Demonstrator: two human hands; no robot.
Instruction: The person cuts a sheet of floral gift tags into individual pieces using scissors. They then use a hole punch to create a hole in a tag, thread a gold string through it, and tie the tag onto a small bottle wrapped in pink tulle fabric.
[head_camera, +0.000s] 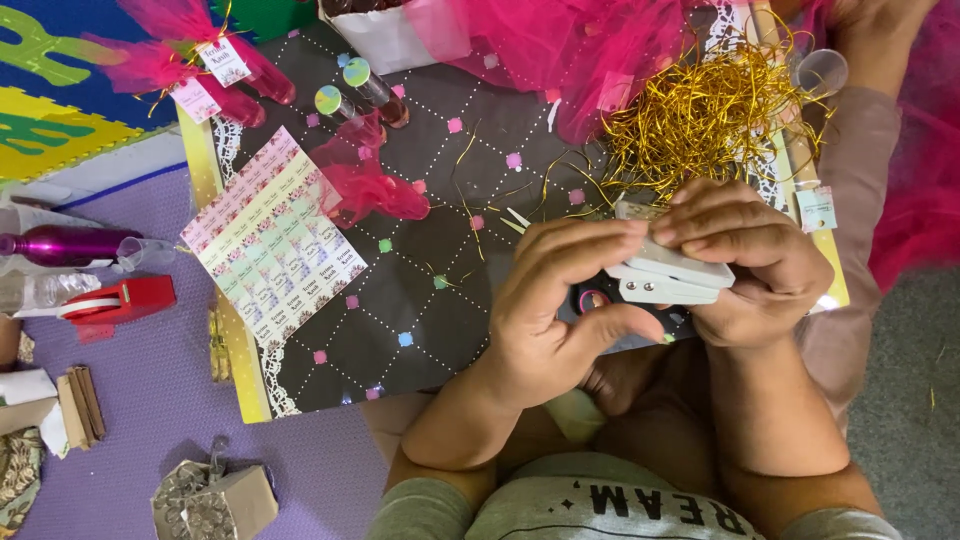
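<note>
Fingers of the right hand (745, 265) are being closed around a white hole punch (668, 278), which is being steadied by the curled left hand (560, 310) above a dark patterned board (420, 300).

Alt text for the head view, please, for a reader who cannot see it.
Seen from above, a person's right hand grips a small white hole punch while the left hand pinches at its front, over a dark dotted board. Nearby lie tangled gold wire, a sheet of labels, pink tulle bundles and a red tape dispenser.
</note>
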